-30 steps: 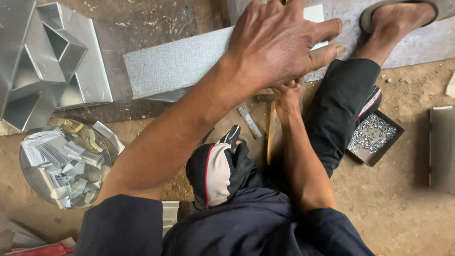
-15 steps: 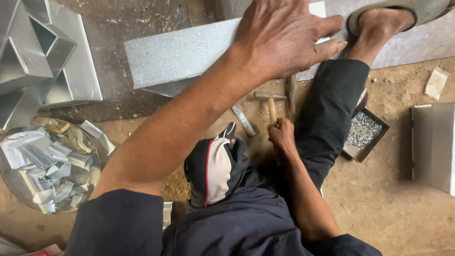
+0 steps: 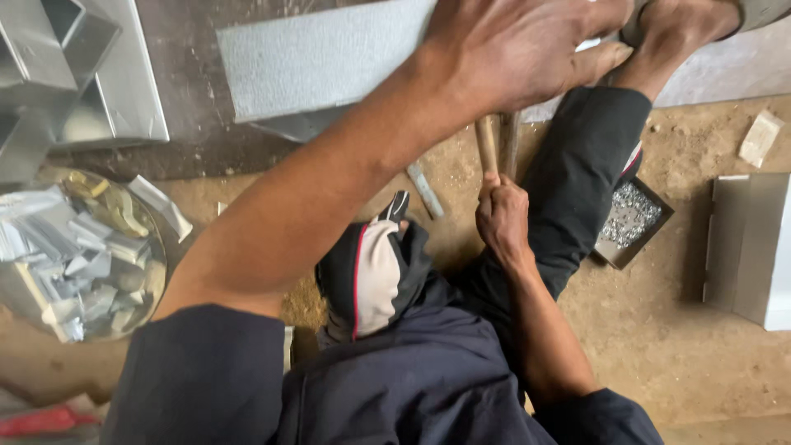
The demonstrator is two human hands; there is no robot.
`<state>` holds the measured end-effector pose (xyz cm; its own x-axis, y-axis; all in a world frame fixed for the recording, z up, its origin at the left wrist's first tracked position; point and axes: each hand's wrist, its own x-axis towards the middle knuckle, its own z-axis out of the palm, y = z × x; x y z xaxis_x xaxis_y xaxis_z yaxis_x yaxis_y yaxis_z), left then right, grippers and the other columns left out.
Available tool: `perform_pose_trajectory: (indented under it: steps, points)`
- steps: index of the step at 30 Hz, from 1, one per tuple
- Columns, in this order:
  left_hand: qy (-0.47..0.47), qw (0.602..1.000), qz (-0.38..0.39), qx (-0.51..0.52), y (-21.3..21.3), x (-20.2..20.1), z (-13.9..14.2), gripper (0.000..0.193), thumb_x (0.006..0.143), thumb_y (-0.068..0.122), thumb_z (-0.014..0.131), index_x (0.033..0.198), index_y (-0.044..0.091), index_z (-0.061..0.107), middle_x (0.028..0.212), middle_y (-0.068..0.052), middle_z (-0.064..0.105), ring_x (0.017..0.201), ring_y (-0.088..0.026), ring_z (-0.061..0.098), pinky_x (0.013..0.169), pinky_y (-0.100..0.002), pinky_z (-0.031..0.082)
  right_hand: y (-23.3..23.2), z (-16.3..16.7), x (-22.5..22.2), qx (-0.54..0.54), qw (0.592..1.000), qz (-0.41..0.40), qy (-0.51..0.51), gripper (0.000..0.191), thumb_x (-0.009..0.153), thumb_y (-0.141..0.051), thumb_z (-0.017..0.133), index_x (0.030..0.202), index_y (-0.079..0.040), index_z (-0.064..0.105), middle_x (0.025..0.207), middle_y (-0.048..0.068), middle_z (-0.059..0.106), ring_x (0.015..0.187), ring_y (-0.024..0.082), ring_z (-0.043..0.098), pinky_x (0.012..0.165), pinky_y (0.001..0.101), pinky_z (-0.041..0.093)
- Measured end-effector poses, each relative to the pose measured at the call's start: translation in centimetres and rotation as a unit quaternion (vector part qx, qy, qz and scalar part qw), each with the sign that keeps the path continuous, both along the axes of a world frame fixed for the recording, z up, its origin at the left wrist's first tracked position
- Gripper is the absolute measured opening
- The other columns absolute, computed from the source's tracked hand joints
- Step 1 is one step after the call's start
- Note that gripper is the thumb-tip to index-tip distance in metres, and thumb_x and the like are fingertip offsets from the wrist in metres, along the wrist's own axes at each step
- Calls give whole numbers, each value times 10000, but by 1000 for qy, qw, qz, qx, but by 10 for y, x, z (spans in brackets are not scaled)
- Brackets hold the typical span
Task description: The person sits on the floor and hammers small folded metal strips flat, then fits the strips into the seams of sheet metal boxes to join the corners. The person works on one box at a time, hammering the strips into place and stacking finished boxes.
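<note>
Pressing flat on the grey metal sheet [image 3: 329,58], left hand [image 3: 519,49] steadies it; right hand [image 3: 503,218] clasps the wooden hammer handle [image 3: 488,144], no strike landed yet.

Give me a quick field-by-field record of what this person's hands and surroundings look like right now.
left hand: pressed flat on grey metal sheet
right hand: gripping wooden handle, upright
foot: resting on the sheet's far end
small tray: holds tiny metal bits, on dirt floor
round bowl: filled with metal offcuts
folded metal pieces: stacked at upper left
</note>
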<state>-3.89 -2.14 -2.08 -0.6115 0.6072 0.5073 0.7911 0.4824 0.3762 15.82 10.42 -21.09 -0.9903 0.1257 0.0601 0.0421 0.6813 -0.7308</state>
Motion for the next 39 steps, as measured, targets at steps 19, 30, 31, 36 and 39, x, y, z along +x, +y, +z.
perform_pose_trajectory:
  steps: [19, 30, 31, 36, 39]
  points:
    - [72, 997, 1, -30, 13, -7, 19, 297, 962, 547, 626, 1125, 357, 785, 729, -37, 746, 561, -208, 683, 502, -414, 535, -8, -11, 1, 55, 967, 55, 242, 226, 1045, -28, 484, 848, 36, 573, 737, 218, 515, 646, 398, 521, 584, 459, 411]
    - [-19, 1000, -10, 8, 3, 7, -12, 312, 989, 554, 644, 1064, 274, 756, 799, -6, 749, 654, -215, 707, 567, -432, 554, -9, 14, 0, 151, 977, 62, 135, 296, 1141, -108, 464, 976, 78, 626, 752, 227, 589, 646, 403, 605, 604, 462, 473]
    - [16, 1000, 10, 18, 5, 8, -17, 310, 923, 566, 652, 1041, 304, 766, 824, -97, 731, 622, -249, 691, 574, -464, 547, -9, 21, 0, 79, 996, 34, 3, 306, 1115, -121, 482, 903, 64, 603, 676, 207, 560, 584, 384, 597, 556, 460, 452]
    - [-13, 996, 39, -83, 6, 11, -22, 307, 915, 568, 654, 1090, 343, 769, 715, -86, 723, 676, -257, 708, 640, -469, 552, -12, 37, 8, -13, 999, 10, -47, 330, 1047, -196, 630, 842, 59, 584, 682, 200, 538, 595, 360, 565, 539, 431, 452]
    - [60, 995, 52, -60, 3, 12, -15, 284, 913, 579, 659, 1022, 346, 781, 741, -96, 722, 692, -251, 714, 637, -466, 556, -21, 35, 13, -118, 967, 6, -227, 406, 1007, -244, 666, 751, 61, 588, 576, 176, 514, 497, 304, 534, 478, 436, 431]
